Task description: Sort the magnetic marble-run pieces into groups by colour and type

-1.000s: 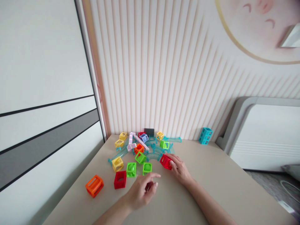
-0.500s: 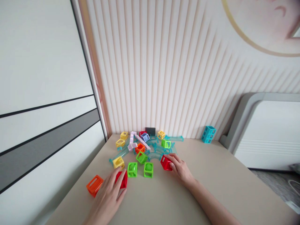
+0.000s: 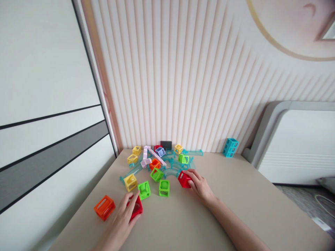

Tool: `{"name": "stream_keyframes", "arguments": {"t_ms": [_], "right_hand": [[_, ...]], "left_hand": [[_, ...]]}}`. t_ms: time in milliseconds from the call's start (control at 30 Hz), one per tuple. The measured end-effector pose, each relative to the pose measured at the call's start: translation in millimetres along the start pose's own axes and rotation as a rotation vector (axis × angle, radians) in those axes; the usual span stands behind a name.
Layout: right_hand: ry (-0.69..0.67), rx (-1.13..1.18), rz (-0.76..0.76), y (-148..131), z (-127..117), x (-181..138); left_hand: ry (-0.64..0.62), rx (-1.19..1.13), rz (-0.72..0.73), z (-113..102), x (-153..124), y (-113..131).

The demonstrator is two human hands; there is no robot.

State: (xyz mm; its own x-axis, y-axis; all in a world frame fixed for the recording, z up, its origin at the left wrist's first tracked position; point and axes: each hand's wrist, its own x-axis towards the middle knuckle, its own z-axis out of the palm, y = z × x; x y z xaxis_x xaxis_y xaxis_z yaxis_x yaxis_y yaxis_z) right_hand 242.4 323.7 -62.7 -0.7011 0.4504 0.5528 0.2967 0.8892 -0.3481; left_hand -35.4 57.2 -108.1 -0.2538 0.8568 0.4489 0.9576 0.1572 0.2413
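My left hand (image 3: 122,216) is closed around a red open-sided cube block (image 3: 137,208) near the front of the table, its fingers covering part of it. Just beyond the fingertips lies a tilted green cube block (image 3: 144,190), touching or almost touching the red one. My right hand (image 3: 199,184) grips another red cube block (image 3: 184,179) from its right side, low over the tabletop. Between the hands stands a second green cube block (image 3: 164,188). An orange cube block (image 3: 104,207) rests left of my left hand, and a yellow cube block (image 3: 130,182) sits beyond it.
Behind the blocks lie translucent teal track pieces (image 3: 171,172), lilac bars (image 3: 157,156), a blue-violet block (image 3: 160,151) and a black box (image 3: 166,145). A teal block stack (image 3: 230,147) stands at the back right by the ribbed wall (image 3: 167,76). A white cabinet (image 3: 52,69) borders the left.
My left hand has drawn the red block slightly nearer, and the green block beside it has turned and shifted left. My right hand keeps hold of its red block. The view has shifted slightly.
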Motion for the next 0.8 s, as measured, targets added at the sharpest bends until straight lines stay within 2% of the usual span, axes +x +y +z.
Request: {"name": "stream_keyframes", "arguments": {"t_ms": [233,533,667,800], "right_hand": [[0.007,0.014,-0.033,-1,-1,1],[0.012,0.006,-0.045,-1,0,1],[0.046,-0.020,-0.039,2,6,-4],[0.056,-0.053,-0.049,3,12,-7]], "left_hand": [[-0.210,-0.054,-0.081,-7,8,5],[-0.419,0.088,-0.089,-32,38,32],[-0.466,0.111,-0.092,-37,52,44],[-0.444,0.093,-0.085,-38,58,48]]}}
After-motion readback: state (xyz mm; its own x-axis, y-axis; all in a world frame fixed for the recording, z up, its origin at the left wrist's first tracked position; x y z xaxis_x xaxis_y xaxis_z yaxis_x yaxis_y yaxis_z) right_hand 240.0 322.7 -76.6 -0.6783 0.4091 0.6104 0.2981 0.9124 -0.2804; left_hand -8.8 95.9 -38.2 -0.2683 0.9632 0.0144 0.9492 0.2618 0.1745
